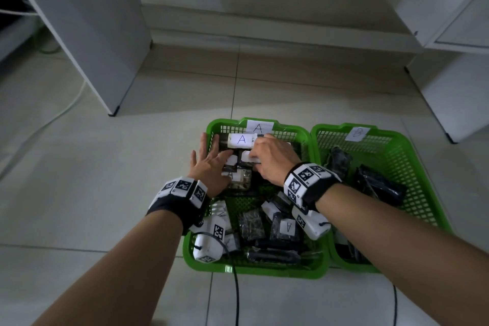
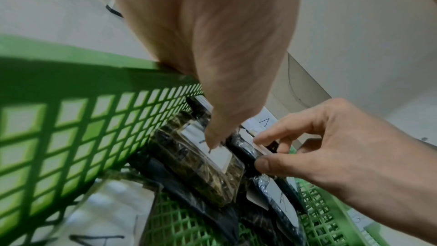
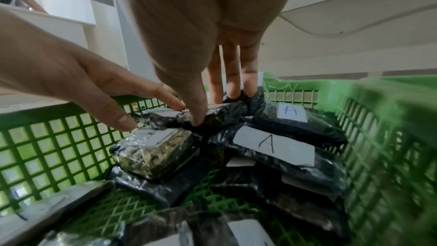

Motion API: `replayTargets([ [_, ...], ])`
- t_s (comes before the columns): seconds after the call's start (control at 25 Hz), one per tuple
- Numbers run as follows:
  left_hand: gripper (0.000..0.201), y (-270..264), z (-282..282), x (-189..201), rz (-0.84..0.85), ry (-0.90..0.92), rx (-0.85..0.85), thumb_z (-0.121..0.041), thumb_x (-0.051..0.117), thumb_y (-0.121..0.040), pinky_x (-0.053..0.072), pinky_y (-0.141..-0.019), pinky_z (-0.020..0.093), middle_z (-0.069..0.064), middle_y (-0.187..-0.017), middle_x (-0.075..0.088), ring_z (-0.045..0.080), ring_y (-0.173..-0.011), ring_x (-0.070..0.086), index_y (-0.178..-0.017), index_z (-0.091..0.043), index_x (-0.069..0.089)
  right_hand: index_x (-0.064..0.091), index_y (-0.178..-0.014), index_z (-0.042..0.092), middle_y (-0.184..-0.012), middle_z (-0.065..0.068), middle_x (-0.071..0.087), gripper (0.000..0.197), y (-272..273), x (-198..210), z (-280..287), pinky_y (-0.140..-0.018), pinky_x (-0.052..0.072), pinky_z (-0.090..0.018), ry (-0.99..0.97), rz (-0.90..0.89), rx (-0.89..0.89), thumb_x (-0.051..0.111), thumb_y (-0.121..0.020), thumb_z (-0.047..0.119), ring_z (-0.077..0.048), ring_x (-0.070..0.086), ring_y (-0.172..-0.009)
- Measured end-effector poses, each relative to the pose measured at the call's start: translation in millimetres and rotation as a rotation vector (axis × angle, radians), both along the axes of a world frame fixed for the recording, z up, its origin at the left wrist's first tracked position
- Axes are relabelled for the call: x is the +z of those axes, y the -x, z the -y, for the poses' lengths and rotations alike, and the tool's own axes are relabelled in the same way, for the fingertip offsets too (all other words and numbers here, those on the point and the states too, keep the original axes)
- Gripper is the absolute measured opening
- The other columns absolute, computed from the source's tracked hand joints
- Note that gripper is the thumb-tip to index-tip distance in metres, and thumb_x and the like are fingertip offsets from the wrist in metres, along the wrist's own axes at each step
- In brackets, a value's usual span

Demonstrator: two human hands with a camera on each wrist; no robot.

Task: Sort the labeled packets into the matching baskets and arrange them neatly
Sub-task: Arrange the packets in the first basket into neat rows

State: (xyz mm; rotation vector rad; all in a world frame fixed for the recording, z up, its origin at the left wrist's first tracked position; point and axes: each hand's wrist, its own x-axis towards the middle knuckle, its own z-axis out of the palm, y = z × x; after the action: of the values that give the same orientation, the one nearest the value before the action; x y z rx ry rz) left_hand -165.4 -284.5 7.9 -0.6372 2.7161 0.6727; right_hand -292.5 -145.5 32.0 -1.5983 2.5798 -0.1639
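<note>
Two green baskets stand side by side on the floor: basket A (image 1: pixel 219 124) and, to its right, basket B (image 1: pixel 397 137). Basket A holds several dark packets with white "A" labels; one such packet (image 1: pixel 240 139) lies at the far end. My left hand (image 1: pixel 211 161) lies with straight, spread fingers on the packets at the far left, touching an olive packet (image 3: pixel 156 152). My right hand (image 1: pixel 267 159) grips a dark packet (image 3: pixel 224 113) next to it, thumb on the near side and fingers (image 3: pixel 234 89) on the far side. That grip on the dark packet (image 2: pixel 243 149) also shows in the left wrist view.
Basket B holds a few dark packets (image 1: pixel 378 188). White cabinets (image 1: pixel 87 34) stand at the left, right and behind a low step. Black cables (image 1: pixel 236 296) run from the wrist units over the tiled floor in front of the baskets.
</note>
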Motion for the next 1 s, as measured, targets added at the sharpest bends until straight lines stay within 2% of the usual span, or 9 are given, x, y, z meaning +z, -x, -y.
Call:
replayTargets([
  [0.12,0.072,-1,2,6,-0.087,0.008,-0.013,-0.019,0.062,-0.09,-0.005,-0.122,0.052,0.011,-0.164,-0.014,0.033,-0.148,-0.024,-0.152,-0.031,0.028,0.069,-0.079,0.015,-0.084,0.003,0.06,0.006,-1,13,-9,-0.069,0.053,-0.029,0.06,0.052,-0.084,0.073,-0.082,0.011,-0.017,0.059,-0.08],
  [0.2,0.053,2,-3,17,-0.285,0.03,-0.01,-0.012,0.062,-0.088,0.023,-0.12,0.042,0.015,-0.159,0.028,0.034,-0.149,0.021,-0.138,-0.021,0.049,0.072,-0.073,0.015,-0.079,0.0,0.068,0.008,1,20,-17,-0.068,0.057,-0.032,-0.017,0.13,-0.149,0.076,-0.072,0.008,-0.02,0.065,-0.075],
  [0.24,0.037,4,-11,23,-0.388,0.007,-0.007,-0.009,0.061,-0.087,0.042,-0.107,0.032,0.011,-0.141,0.054,0.029,-0.132,0.05,-0.123,-0.018,0.061,0.074,-0.073,0.014,-0.078,-0.003,0.071,0.007,1,22,-23,-0.068,0.058,-0.033,-0.096,0.173,-0.158,0.077,-0.07,0.008,-0.022,0.067,-0.074],
  [0.32,0.021,7,-31,36,-0.38,-0.043,-0.105,-0.008,0.059,-0.088,0.056,-0.082,0.024,0.0,-0.103,0.074,0.015,-0.093,0.07,-0.098,-0.019,0.074,0.076,-0.077,0.01,-0.08,-0.009,0.073,0.008,-3,23,-35,-0.067,0.059,-0.035,-0.255,0.209,-0.144,0.076,-0.07,0.006,-0.026,0.07,-0.076],
  [0.52,0.022,8,-74,13,-0.035,-0.045,-0.313,-0.013,0.059,-0.088,0.056,-0.086,0.029,0.005,-0.107,0.072,0.021,-0.097,0.069,-0.103,-0.014,0.076,0.063,-0.085,0.014,-0.086,-0.006,0.063,0.026,-25,12,-64,-0.059,0.039,-0.026,-0.45,0.166,-0.124,0.08,-0.082,0.033,-0.028,0.066,-0.087],
  [0.64,0.022,13,-75,2,-0.016,-0.035,-0.267,-0.013,0.06,-0.087,0.056,-0.08,0.028,0.009,-0.105,0.071,0.023,-0.095,0.069,-0.103,-0.01,0.073,0.07,-0.099,0.008,-0.101,-0.013,0.07,0.022,-34,3,-66,-0.066,0.042,-0.03,-0.47,0.09,-0.058,0.076,-0.085,0.025,-0.031,0.068,-0.097],
  [0.76,0.019,17,-73,-3,-0.028,0.002,-0.217,-0.014,0.06,-0.088,0.053,-0.068,0.023,0.011,-0.099,0.072,0.02,-0.083,0.069,-0.101,-0.006,0.072,0.069,-0.088,0.01,-0.085,-0.007,0.065,0.012,-36,7,-62,-0.064,0.043,-0.029,-0.4,0.081,-0.088,0.073,-0.084,0.021,-0.027,0.065,-0.083],
  [0.88,0.017,20,-74,-6,-0.023,0.014,-0.215,-0.015,0.059,-0.088,0.049,-0.057,0.019,0.009,-0.091,0.072,0.018,-0.078,0.068,-0.096,-0.005,0.07,0.053,-0.066,0.014,-0.061,0.001,0.048,0.025,-20,19,-65,-0.054,0.049,-0.034,-0.208,0.151,-0.293,0.065,-0.084,0.028,-0.02,0.056,-0.06],
  [1.0,0.015,25,-76,0,-0.003,-0.037,-0.2,-0.016,0.062,-0.089,0.041,-0.054,0.015,0.008,-0.091,0.07,0.017,-0.077,0.066,-0.096,-0.005,0.069,0.052,-0.071,0.009,-0.06,-0.001,0.049,0.031,-6,27,-74,-0.058,0.054,-0.039,0.075,0.366,-0.48,0.056,-0.091,0.033,-0.02,0.058,-0.051],
])
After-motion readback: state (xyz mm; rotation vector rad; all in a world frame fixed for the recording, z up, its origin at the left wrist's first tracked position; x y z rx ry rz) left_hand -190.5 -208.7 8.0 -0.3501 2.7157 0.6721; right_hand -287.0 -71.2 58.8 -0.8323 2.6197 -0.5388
